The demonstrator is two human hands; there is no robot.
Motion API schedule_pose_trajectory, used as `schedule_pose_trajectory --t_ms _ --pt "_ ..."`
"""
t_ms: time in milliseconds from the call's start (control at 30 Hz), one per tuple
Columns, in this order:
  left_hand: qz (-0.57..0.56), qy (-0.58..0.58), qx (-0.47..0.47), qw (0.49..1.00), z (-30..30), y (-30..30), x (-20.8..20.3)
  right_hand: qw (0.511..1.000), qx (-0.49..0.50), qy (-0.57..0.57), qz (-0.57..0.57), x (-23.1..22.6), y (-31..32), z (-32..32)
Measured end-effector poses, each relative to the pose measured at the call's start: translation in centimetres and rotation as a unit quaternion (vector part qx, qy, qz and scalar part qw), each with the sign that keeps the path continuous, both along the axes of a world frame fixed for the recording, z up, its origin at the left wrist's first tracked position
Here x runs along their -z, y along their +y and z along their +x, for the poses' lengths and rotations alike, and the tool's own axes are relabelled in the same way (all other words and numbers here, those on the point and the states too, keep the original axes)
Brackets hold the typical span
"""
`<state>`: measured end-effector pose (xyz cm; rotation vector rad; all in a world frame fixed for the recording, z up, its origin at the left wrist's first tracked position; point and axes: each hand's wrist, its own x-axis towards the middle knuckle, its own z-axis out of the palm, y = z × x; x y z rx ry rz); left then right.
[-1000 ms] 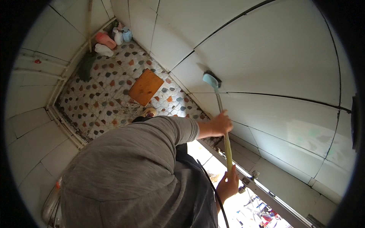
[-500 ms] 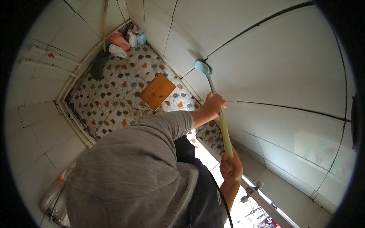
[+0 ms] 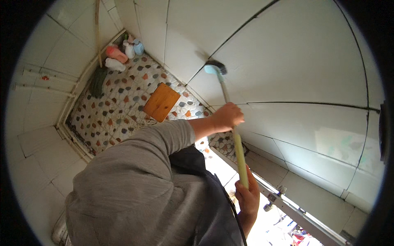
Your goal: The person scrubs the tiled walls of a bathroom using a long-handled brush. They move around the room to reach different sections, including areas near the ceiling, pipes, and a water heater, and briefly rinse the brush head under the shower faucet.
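Note:
A long-handled scrub brush (image 3: 239,153) with a pale yellow grip slants up toward the white tiled wall (image 3: 295,65). Its light blue head (image 3: 211,69) has dark bristles (image 3: 218,64), which lie against the wall beside a dark tile joint. My left hand (image 3: 228,116), at the end of a grey sleeve, is wrapped round the upper part of the handle. Lower down, my right hand (image 3: 248,194) grips the handle near its end, thumb along the yellow grip.
A wooden board (image 3: 161,102) lies on the pebble-patterned floor (image 3: 123,94). Several bottles (image 3: 117,54) and a green mop (image 3: 98,82) stand in the far corner. Pipes (image 3: 67,108) run along the left wall. A metal door frame (image 3: 287,205) crosses the lower right.
The brush head has shifted slightly right along the wall and turned, showing more dark bristles. Both hands keep their hold on the handle. The whole view has swung a little.

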<state>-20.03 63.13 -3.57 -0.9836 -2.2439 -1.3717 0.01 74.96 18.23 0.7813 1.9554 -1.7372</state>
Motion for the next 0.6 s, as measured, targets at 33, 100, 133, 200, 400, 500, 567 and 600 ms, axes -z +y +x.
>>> schedule_pose_trajectory --t_ms 33,100,133,200,400,500,567,600 --pt "-0.038 -0.027 0.004 0.999 -0.3 -0.6 0.5 0.999 -0.002 -0.02 0.028 0.5 -1.3 -0.6" --pt "-0.035 -0.012 0.022 0.999 -0.6 -1.2 -1.2 0.998 0.041 -0.017 -0.054 -0.2 -2.1 -0.9" --pt "-0.035 -0.049 0.06 0.996 -0.5 -1.0 -1.3 0.995 0.041 0.008 -0.093 -0.1 -1.4 -0.1" --pt "0.03 0.032 0.024 0.999 0.0 -0.4 -3.1 0.994 0.027 0.039 -0.103 -2.6 -0.4 1.0" --pt "-0.004 0.151 0.038 0.988 3.1 0.6 -15.4 0.979 -0.092 0.181 0.017 -12.4 1.9 7.0" --pt "0.008 0.141 0.162 0.977 3.2 3.5 -17.5 0.891 -0.018 0.295 0.345 -13.0 1.1 9.5" --pt "-0.008 0.166 0.185 0.969 4.1 5.0 -18.1 0.888 0.04 0.224 0.399 -13.2 0.4 11.5" --pt "-0.003 0.18 0.207 0.962 4.8 6.1 -18.2 0.887 0.06 0.199 0.411 -13.3 0.2 12.7"
